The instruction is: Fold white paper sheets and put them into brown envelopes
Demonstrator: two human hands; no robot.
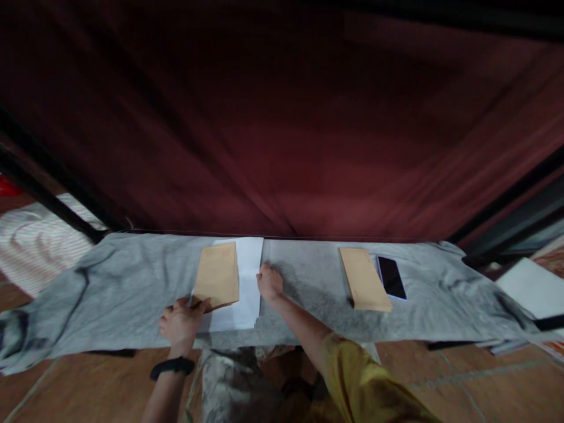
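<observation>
A stack of brown envelopes (217, 273) lies on white paper sheets (249, 288), left of centre on the cloth-covered table. My left hand (180, 322) is closed at the envelopes' lower left corner, its thumb over their near edge; the fingertips are partly hidden. At the right edge of the white sheets, my right hand (269, 281) is closed with the fingertips pinching that edge. Farther right, apart from both hands, lies a second stack of brown envelopes (365, 279).
A phone (392, 278) with a dark screen lies beside the right-hand envelopes. Grey cloth (304, 264) covers the narrow table. Dark red fabric (282, 129) hangs behind it between dark frame bars. Striped cloth (39, 241) is at far left, a white board-like sheet (533, 288) at far right.
</observation>
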